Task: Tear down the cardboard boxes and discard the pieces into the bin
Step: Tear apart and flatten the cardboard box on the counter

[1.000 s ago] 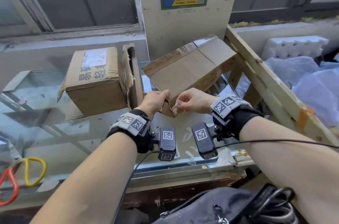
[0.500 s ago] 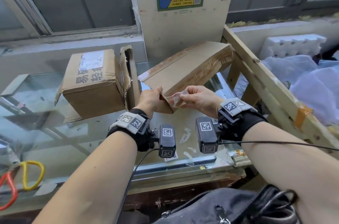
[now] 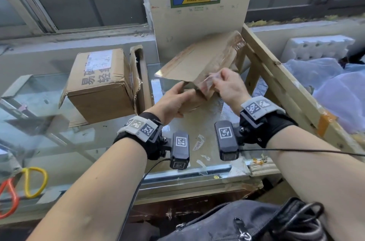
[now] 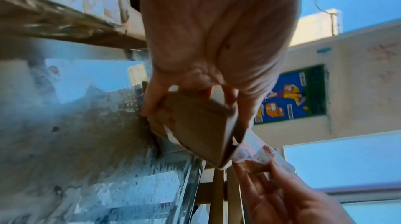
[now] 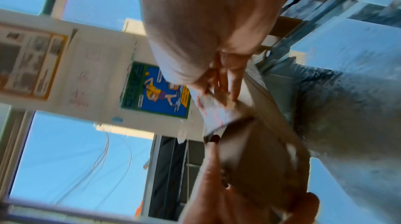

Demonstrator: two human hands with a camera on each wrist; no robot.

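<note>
Head view shows my left hand gripping the near corner of the tilted cardboard box above the tabletop; my right hand pinches tape there. Its long axis runs near-left to far-right.

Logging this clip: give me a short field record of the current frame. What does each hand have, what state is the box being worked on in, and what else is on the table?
left hand: grips the near corner of the flattened box
right hand: pinches a strip of tape, peeling it off that corner
flattened box: tilted, far end up against the wooden frame
second box: on the glass table, left of the hands, one flap torn open
scissors: table's near left edge
bin: not in view
</note>
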